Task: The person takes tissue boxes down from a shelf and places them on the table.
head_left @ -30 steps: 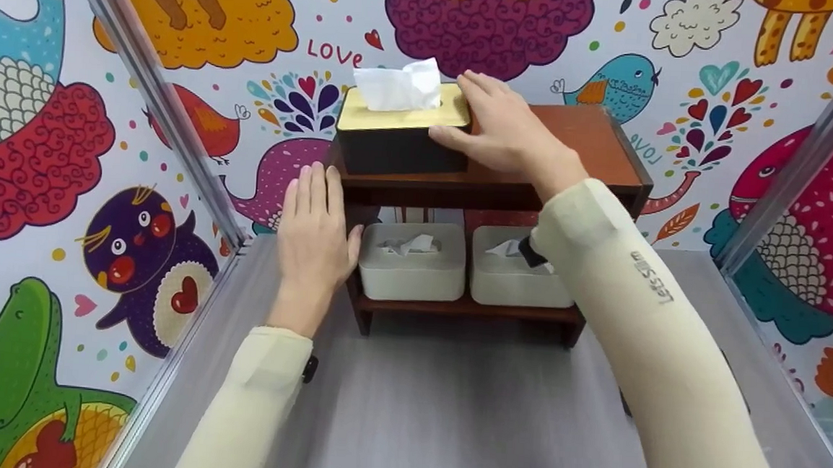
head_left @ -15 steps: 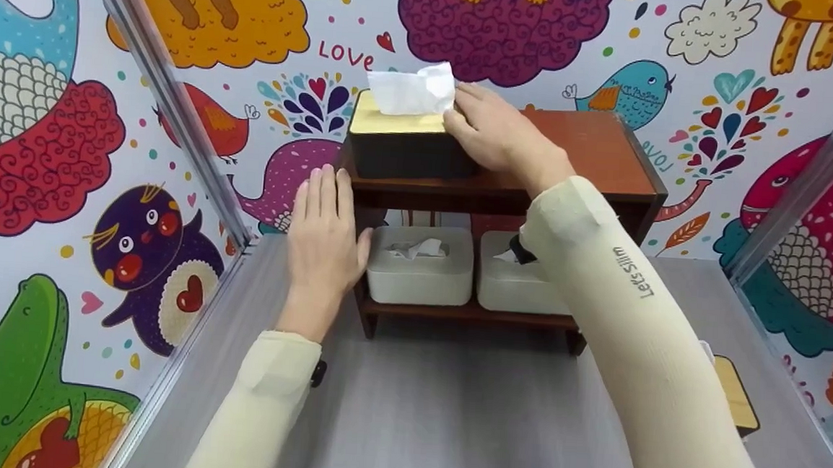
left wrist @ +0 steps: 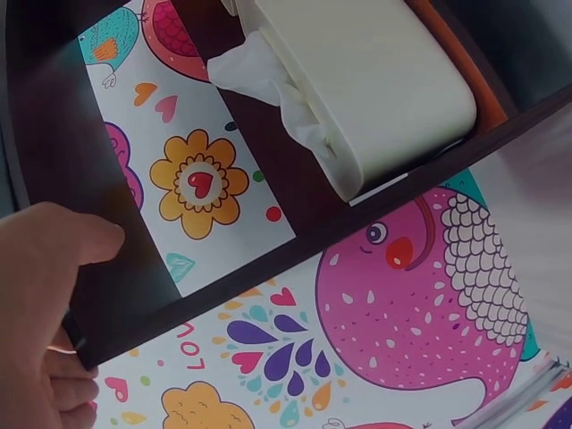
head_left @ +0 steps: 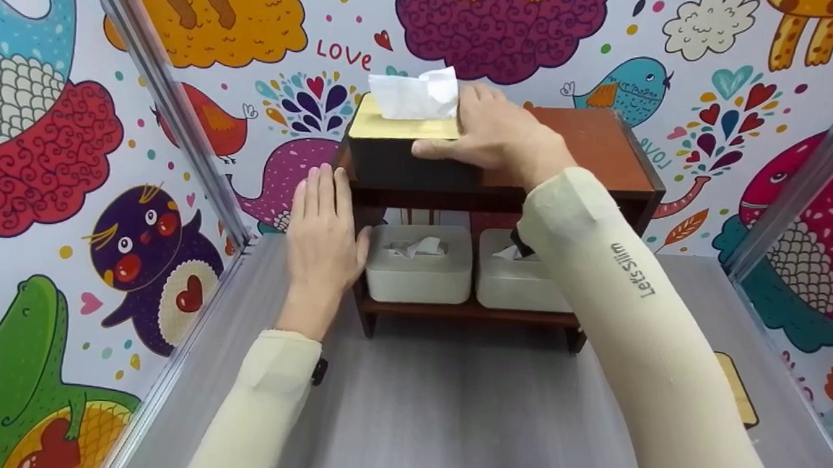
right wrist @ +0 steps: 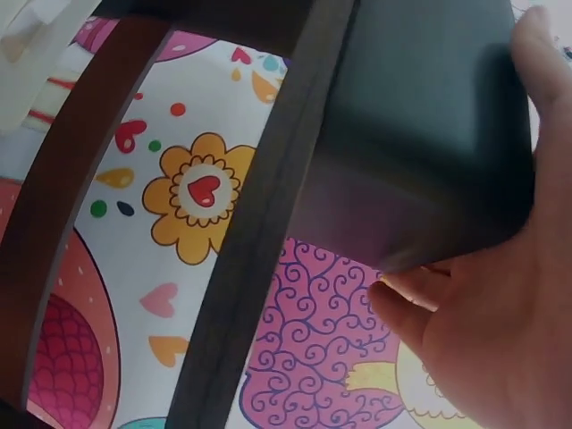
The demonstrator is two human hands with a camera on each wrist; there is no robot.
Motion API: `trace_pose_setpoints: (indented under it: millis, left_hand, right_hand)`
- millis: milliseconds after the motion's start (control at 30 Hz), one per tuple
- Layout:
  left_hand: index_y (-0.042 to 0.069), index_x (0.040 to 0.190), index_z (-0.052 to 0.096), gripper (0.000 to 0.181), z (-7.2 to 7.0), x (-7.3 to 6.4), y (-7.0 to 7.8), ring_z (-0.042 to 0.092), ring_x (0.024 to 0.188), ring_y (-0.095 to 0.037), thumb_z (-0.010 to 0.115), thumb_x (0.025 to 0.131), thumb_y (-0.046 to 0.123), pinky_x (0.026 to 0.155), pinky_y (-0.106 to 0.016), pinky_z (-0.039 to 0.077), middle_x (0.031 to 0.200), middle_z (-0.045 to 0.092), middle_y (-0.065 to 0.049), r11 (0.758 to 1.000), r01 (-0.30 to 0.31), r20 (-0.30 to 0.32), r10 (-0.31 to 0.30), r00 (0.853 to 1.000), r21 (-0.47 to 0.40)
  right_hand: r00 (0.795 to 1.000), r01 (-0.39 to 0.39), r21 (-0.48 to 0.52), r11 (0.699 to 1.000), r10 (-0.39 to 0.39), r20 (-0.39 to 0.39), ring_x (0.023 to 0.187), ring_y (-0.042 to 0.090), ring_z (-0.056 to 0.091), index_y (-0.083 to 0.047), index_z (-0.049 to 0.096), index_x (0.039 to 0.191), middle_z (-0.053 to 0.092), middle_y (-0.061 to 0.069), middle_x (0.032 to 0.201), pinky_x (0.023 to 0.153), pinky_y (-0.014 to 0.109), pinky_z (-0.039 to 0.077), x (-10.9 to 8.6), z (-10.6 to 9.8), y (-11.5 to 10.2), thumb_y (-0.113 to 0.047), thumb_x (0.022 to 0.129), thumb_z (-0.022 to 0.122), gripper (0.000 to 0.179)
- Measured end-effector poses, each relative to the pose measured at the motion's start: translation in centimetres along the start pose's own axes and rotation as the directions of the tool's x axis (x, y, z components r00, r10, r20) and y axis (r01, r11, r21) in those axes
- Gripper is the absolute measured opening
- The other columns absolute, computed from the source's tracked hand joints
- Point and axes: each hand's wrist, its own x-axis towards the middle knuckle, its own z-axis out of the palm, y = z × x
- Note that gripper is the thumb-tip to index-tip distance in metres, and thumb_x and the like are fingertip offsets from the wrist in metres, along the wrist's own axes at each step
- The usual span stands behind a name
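Observation:
A black tissue box (head_left: 392, 161) with a pale yellow lid and a white tissue (head_left: 414, 98) stands at the left end of the brown shelf unit (head_left: 585, 143). My right hand (head_left: 495, 132) grips its right end, thumb on the front face and fingers round the far side. In the right wrist view the dark box (right wrist: 429, 125) fills the space beside my palm (right wrist: 509, 340). Against the shelf unit's left side lies my left hand (head_left: 323, 243), fingers straight. The left wrist view shows its thumb (left wrist: 85, 234) at the shelf's dark frame.
Two off-white tissue boxes, a left one (head_left: 417, 276) and a right one (head_left: 518, 291), sit on the lower shelf, the right partly behind my sleeve. A yellow-topped box (head_left: 739, 391) shows at the right. Patterned walls and metal posts (head_left: 157, 102) enclose the grey floor.
My right thumb has moved from the lid down onto the black tissue box's front face. The box sits slightly nearer the shelf's front edge. My left hand stays against the shelf unit.

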Motion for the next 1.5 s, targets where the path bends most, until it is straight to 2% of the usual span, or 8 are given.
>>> trace_pose_setpoints:
  millis: [100,300,467,600,800,1100,1267,1500]
  left_hand:
    - [0.0,0.151,0.029,0.085,0.0,0.0,0.0,0.032,0.146,-0.035,0.066,0.087,0.042,0.123,-0.042,0.022,0.156,0.034,-0.02,1.0,0.001,-0.008,-0.001,1.0,-0.004]
    - [-0.001,0.15,0.032,0.084,0.1,0.0,0.1,0.033,0.145,-0.035,0.067,0.087,0.041,0.123,-0.042,0.024,0.155,0.036,-0.021,1.0,-0.004,-0.022,0.004,1.0,-0.011]
    - [-0.001,0.149,0.034,0.083,0.1,-0.1,0.2,0.034,0.145,-0.035,0.068,0.086,0.041,0.122,-0.042,0.025,0.154,0.037,-0.021,1.0,-0.006,-0.038,0.006,0.999,-0.015]
    - [0.0,0.15,0.032,0.083,0.1,-0.1,0.4,0.034,0.145,-0.035,0.067,0.086,0.042,0.123,-0.042,0.024,0.155,0.036,-0.021,1.0,-0.008,-0.026,0.008,1.0,-0.009]
    - [0.0,0.151,0.029,0.085,0.1,-0.2,0.5,0.032,0.146,-0.035,0.065,0.087,0.042,0.123,-0.042,0.021,0.156,0.034,-0.02,1.0,-0.007,-0.003,0.007,1.0,-0.007]
    - [0.0,0.15,0.031,0.084,0.2,-0.1,0.3,0.033,0.145,-0.036,0.068,0.085,0.039,0.123,-0.043,0.023,0.155,0.035,-0.021,1.0,-0.011,-0.041,0.01,0.999,-0.025]
    - [-0.001,0.149,0.033,0.083,0.4,-0.1,0.2,0.034,0.144,-0.036,0.069,0.085,0.038,0.123,-0.043,0.024,0.154,0.036,-0.022,1.0,-0.01,-0.059,0.009,0.998,-0.02]
    - [-0.001,0.15,0.028,0.086,0.5,-0.1,0.0,0.033,0.145,-0.036,0.069,0.085,0.038,0.123,-0.042,0.023,0.155,0.034,-0.022,1.0,-0.001,-0.047,0.001,0.999,-0.007]
  right_hand:
    - [0.997,-0.061,-0.076,0.995,0.064,0.046,0.148,0.033,0.02,-0.014,0.007,0.158,0.019,0.014,0.161,0.119,0.057,0.024,-0.1,-0.3,-0.5,-0.08,0.075,0.055,0.116]
    - [0.983,-0.135,-0.141,0.981,0.151,0.107,0.151,0.035,0.009,-0.011,-0.001,0.158,0.008,0.015,0.164,0.121,0.058,0.017,0.3,-0.5,-1.2,-0.08,0.075,0.055,0.121]
    - [0.977,-0.143,-0.081,0.986,0.153,0.15,0.154,0.032,-0.004,-0.012,-0.009,0.156,-0.005,0.01,0.166,0.124,0.054,0.008,0.4,-0.3,-1.0,-0.074,0.076,0.059,0.123]
    - [0.978,-0.138,-0.053,0.989,0.145,0.152,0.153,0.031,0.003,-0.013,-0.006,0.157,0.001,0.009,0.166,0.123,0.056,0.014,0.4,-0.3,-0.8,-0.069,0.075,0.065,0.122]
    - [0.989,-0.106,0.026,0.994,0.103,0.11,0.146,0.029,0.022,-0.015,0.012,0.157,0.016,0.011,0.162,0.12,0.054,0.024,0.4,0.0,-0.5,-0.062,0.073,0.072,0.114]
    - [0.995,-0.008,-0.068,0.998,0.015,0.097,0.141,0.033,0.026,-0.015,0.034,0.15,0.029,0.011,0.157,0.114,0.056,0.03,0.0,-0.6,-0.2,-0.067,0.071,0.072,0.102]
    - [0.996,0.028,-0.08,0.996,-0.022,0.087,0.138,0.034,0.029,-0.016,0.039,0.147,0.031,0.012,0.156,0.112,0.056,0.032,-0.3,-0.7,-0.1,-0.068,0.068,0.073,0.101]
    - [0.996,0.05,-0.094,0.994,-0.042,0.082,0.141,0.034,0.025,-0.02,0.034,0.151,0.029,0.011,0.157,0.114,0.058,0.031,-1.0,-0.8,0.2,-0.07,0.066,0.073,0.106]
